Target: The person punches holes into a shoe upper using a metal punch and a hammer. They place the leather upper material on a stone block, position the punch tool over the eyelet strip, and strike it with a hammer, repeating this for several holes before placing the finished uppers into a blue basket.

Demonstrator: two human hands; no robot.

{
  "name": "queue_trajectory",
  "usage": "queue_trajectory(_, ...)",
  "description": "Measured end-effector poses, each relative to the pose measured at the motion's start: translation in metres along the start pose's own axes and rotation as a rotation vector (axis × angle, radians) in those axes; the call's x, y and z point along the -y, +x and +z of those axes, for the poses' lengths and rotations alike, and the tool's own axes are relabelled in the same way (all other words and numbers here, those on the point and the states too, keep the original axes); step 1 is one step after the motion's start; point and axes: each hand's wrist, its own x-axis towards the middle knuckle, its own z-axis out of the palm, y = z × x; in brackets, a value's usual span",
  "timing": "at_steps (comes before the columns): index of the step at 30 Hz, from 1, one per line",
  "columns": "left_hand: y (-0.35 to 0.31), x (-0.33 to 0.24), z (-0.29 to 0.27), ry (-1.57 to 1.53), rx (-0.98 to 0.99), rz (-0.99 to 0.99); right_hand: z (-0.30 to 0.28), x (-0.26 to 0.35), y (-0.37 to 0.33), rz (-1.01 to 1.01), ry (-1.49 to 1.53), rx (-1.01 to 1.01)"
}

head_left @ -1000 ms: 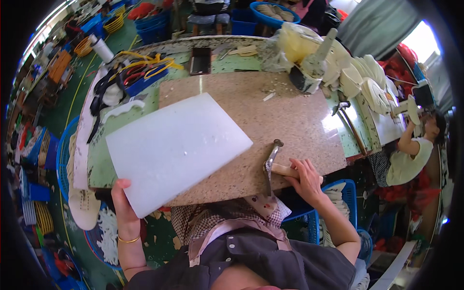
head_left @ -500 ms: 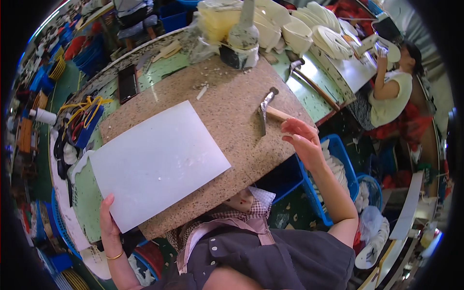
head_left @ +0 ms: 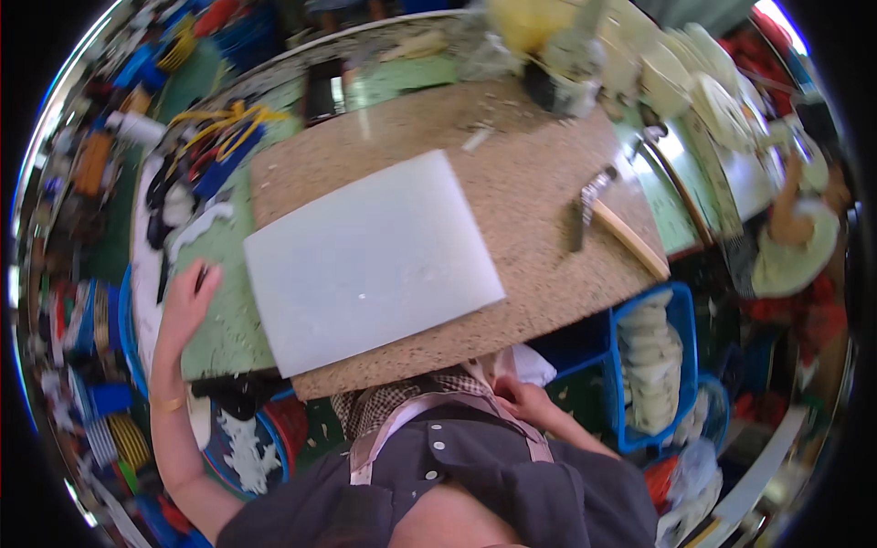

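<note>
A white rectangular sheet (head_left: 375,265) lies on the speckled stone slab (head_left: 548,283). Left of the sheet, my left hand (head_left: 188,306) is raised over the green tabletop, fingers curled together around something small and dark. My right hand (head_left: 523,400) is down at my lap, below the slab's front edge, beside a white cloth or bag (head_left: 525,363); its fingers are partly hidden and blurred. On the slab's right side rests a hammer (head_left: 630,239) with a wooden handle and a curved metal head, touched by neither hand.
Blue baskets (head_left: 690,365) with pale pieces stand at the right. Yellow-handled tools (head_left: 228,128) lie at the left, and a dark phone (head_left: 323,91) at the back. A second hammer (head_left: 676,183) and stacked cream pieces (head_left: 662,78) lie back right. A co-worker (head_left: 795,228) sits at the far right.
My left hand has let go of the sheet's corner and risen to its left. My right hand has left the hammer's handle and dropped to my lap. The view has shifted.
</note>
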Motion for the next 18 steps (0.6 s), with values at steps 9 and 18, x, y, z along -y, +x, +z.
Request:
queue_trajectory(9, 0.140, -0.011, 0.058, 0.031, -0.273, 0.318, -0.007, -0.009, 0.003, -0.128, 0.024, -0.017)
queue_trajectory(18, 0.242, -0.073, 0.096, 0.194, -0.267, 0.523, -0.117, 0.063, -0.010, -0.050, 0.034, 0.459)
